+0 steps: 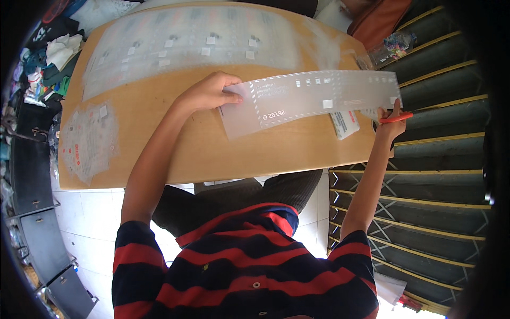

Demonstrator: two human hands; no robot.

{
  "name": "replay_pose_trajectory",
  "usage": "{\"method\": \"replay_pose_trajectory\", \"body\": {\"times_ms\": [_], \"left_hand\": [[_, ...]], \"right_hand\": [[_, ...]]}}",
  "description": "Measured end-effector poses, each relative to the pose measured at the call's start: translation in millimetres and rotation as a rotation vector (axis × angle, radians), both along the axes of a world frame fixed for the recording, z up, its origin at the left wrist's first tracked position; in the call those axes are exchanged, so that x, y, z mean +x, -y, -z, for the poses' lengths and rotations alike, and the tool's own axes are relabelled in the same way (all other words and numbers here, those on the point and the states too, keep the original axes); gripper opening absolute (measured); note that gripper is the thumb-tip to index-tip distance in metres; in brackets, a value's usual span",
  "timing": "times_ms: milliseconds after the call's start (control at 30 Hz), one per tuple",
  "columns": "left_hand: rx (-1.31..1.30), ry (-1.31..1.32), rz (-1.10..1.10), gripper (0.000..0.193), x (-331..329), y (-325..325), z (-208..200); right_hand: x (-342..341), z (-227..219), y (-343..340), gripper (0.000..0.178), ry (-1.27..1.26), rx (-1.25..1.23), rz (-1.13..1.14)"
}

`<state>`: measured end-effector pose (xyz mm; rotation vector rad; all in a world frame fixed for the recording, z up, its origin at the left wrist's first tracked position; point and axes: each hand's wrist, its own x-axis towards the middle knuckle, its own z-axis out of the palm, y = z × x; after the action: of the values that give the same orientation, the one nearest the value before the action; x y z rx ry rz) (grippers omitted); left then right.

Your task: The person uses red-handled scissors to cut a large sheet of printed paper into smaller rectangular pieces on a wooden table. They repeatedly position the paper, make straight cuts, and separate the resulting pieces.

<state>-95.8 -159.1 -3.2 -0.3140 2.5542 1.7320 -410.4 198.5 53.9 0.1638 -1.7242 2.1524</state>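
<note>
A long frosted plastic strip (303,101) with white printing and a dashed border is stretched between my hands above the table. My left hand (212,91) is closed on its left end, thumb on top. At the right end, my right hand (392,121) touches the strip's lower corner with its fingertips. It also grips what look like red-handled scissors (397,118), whose blades I cannot make out. Partly under the strip, near my right hand, lies a small white printed packet (344,124).
Flat translucent printed sheets (196,40) cover the far part of the wooden table (202,151). More plastic pieces (87,141) lie at its left end. A folding metal gate (435,141) stands close on the right. Black drawers (45,234) and piled cloth (61,53) are on the left.
</note>
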Motion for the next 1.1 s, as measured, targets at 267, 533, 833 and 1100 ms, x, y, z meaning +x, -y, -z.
{"method": "replay_pose_trajectory", "body": {"times_ms": [267,533,833,1100], "left_hand": [[-0.091,-0.082,-0.096,0.019,-3,-11,6],[-0.010,-0.101,-0.108,0.024,-4,-17,16],[-0.025,-0.077,-0.019,0.022,-5,-28,14],[-0.014,-0.136,-0.045,0.018,-4,-39,10]], "right_hand": [[155,30,-25,0.061,0.166,0.357,-0.531],[315,74,-37,0.081,0.573,0.656,-1.459],[300,79,-13,0.068,0.386,0.818,-1.291],[297,77,8,0.060,0.478,0.791,-1.221]]}}
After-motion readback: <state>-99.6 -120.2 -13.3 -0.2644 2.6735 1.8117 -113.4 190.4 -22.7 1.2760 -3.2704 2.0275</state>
